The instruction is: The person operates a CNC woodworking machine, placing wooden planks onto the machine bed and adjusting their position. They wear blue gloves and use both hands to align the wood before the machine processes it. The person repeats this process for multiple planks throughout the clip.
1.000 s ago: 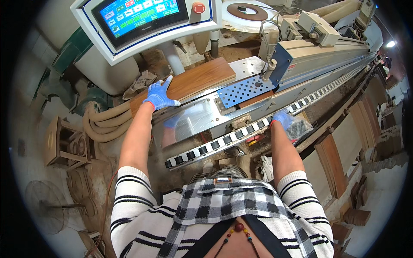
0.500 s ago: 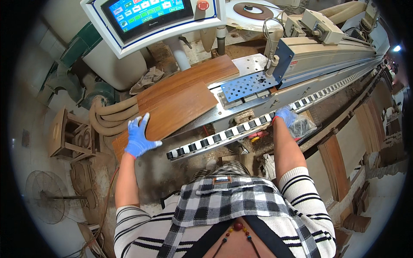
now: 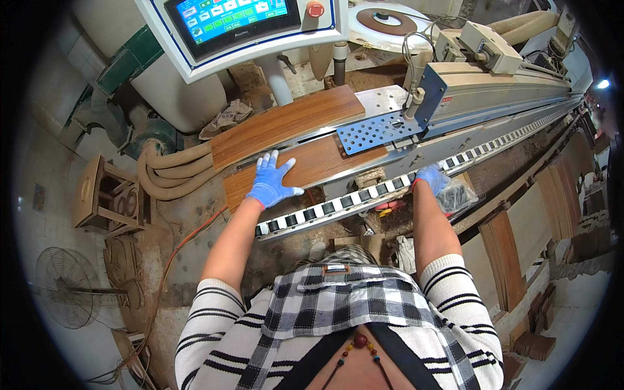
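Note:
My left hand point(image 3: 272, 182), in a blue glove with pale fingertips, lies with fingers spread on the near brown wood-grain board point(image 3: 328, 159). This board lies flat along the metal machine bed, and its right end reaches to the blue perforated plate point(image 3: 379, 133). A second wood-grain board point(image 3: 286, 123) rests behind it, across a narrow metal strip. My right hand point(image 3: 431, 177), gloved in blue too, is closed at the roller rail point(image 3: 344, 201), its fingers partly hidden there.
A control panel with a lit screen point(image 3: 234, 19) and red button point(image 3: 315, 9) hangs above the bed. The long machine housing point(image 3: 500, 88) stretches away right. Ribbed hoses point(image 3: 182, 170) and a wooden stool point(image 3: 107, 195) stand left. More boards point(image 3: 504, 260) lean at the right.
The near board has slid right and up against the perforated plate, uncovering the strip between the boards. My left hand has moved right with it. My right hand has stayed at the rail.

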`<state>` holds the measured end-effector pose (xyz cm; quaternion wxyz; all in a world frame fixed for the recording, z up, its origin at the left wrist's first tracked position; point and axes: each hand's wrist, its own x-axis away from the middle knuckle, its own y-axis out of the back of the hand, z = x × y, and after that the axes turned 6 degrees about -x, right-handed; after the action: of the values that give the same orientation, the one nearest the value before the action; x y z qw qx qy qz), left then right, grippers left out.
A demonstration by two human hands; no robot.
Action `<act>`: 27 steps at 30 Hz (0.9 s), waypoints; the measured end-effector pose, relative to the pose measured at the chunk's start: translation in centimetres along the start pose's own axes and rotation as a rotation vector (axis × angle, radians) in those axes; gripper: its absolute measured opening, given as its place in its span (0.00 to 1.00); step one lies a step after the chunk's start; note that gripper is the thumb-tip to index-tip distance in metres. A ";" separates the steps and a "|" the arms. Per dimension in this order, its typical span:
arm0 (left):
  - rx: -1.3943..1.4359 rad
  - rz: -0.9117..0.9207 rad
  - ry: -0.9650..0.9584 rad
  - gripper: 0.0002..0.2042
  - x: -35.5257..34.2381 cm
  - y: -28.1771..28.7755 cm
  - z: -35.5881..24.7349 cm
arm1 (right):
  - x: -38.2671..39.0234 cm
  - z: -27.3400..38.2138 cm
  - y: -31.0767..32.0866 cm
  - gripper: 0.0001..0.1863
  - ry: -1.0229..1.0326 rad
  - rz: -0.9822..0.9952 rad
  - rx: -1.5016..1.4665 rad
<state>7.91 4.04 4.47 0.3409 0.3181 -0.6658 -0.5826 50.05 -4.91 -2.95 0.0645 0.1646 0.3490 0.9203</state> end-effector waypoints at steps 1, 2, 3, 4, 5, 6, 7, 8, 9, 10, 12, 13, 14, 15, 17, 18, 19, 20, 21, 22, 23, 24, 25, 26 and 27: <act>0.000 -0.031 0.006 0.41 -0.6 -0.2 -0.5 | 0.4 0.2 0.5 0.39 -0.002 0.043 0.018; 0.008 -0.033 0.021 0.41 -1.0 -0.4 -0.8 | 0.7 0.3 1.0 0.39 -0.009 0.085 0.035; 0.016 -0.035 0.038 0.40 -1.4 -0.6 -1.1 | 0.7 0.4 1.0 0.39 -0.013 0.081 0.022; 0.025 -0.038 0.056 0.39 -1.7 -0.9 -1.4 | 0.8 0.4 1.0 0.39 -0.016 0.078 0.010; 0.006 -0.104 0.068 0.38 -1.6 -1.2 -1.8 | 0.9 0.5 1.1 0.39 -0.017 0.075 0.008; 0.018 -0.116 0.092 0.38 -1.5 -1.5 -2.1 | 1.0 0.5 1.2 0.39 -0.018 0.072 0.007; 0.030 -0.129 0.116 0.38 -1.4 -1.8 -2.3 | 1.1 0.6 1.4 0.38 -0.013 0.073 0.017; 0.040 -0.143 0.139 0.38 -1.4 -2.0 -2.4 | 1.1 0.6 1.4 0.38 -0.011 0.072 0.026; 0.035 -0.167 0.156 0.38 -0.9 -2.1 -2.3 | 1.1 0.6 1.4 0.38 -0.013 0.065 0.018; 0.030 -0.191 0.174 0.38 0.0 -2.1 -2.1 | 1.2 0.4 1.3 0.38 -0.014 0.058 0.010; 0.014 -0.221 0.235 0.38 1.6 -2.0 -1.2 | 1.2 0.5 1.5 0.38 -0.021 0.054 0.000; 0.003 -0.226 0.282 0.38 2.8 -1.8 -0.4 | 1.4 0.6 1.7 0.38 -0.024 0.059 0.001; -0.008 -0.232 0.330 0.38 3.9 -1.6 0.5 | 1.6 0.8 1.9 0.38 -0.026 0.064 0.001; -0.028 -0.220 0.391 0.39 5.1 -1.4 1.1 | 1.5 0.8 1.9 0.38 -0.026 0.061 0.006; 0.017 -0.239 0.489 0.38 7.5 -2.3 3.3 | 1.2 0.7 1.6 0.39 -0.023 0.058 0.017; 0.023 -0.275 0.533 0.38 8.2 -3.0 4.1 | 1.1 0.6 1.4 0.39 -0.020 0.058 0.013; 0.080 -0.291 0.569 0.37 8.5 -3.8 4.8 | 0.8 0.4 1.2 0.39 -0.018 0.057 0.010; 0.134 -0.307 0.606 0.36 8.7 -4.0 5.1 | 0.6 0.3 0.9 0.40 -0.016 0.059 0.005; 0.137 -0.319 0.592 0.36 8.7 -4.3 5.2 | 0.4 0.2 0.6 0.40 -0.017 0.061 0.010; 0.139 -0.330 0.578 0.36 8.6 -4.6 5.3 | 0.2 0.0 0.3 0.40 -0.018 0.062 0.014; 0.144 -0.343 0.565 0.35 8.5 -4.8 5.3 | 0.0 0.0 0.2 0.40 -0.016 0.062 0.018; 0.148 -0.354 0.573 0.35 8.4 -5.0 5.1 | -0.3 -0.2 -0.1 0.41 -0.012 0.057 0.025; 0.151 -0.364 0.580 0.34 8.3 -5.2 4.9 | -0.7 -0.3 -0.3 0.41 -0.008 0.051 0.031; 0.151 -0.374 0.589 0.34 8.3 -5.1 4.8 | -0.4 -0.2 -0.2 0.41 -0.006 0.049 0.038; 0.154 -0.372 0.600 0.34 8.3 -5.0 4.6 | -0.2 -0.1 -0.1 0.41 -0.010 0.066 0.037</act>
<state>-0.48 -0.78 -0.25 0.3845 0.6154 -0.5086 -0.4634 50.25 -4.97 -3.09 0.0325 0.1817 0.3598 0.9146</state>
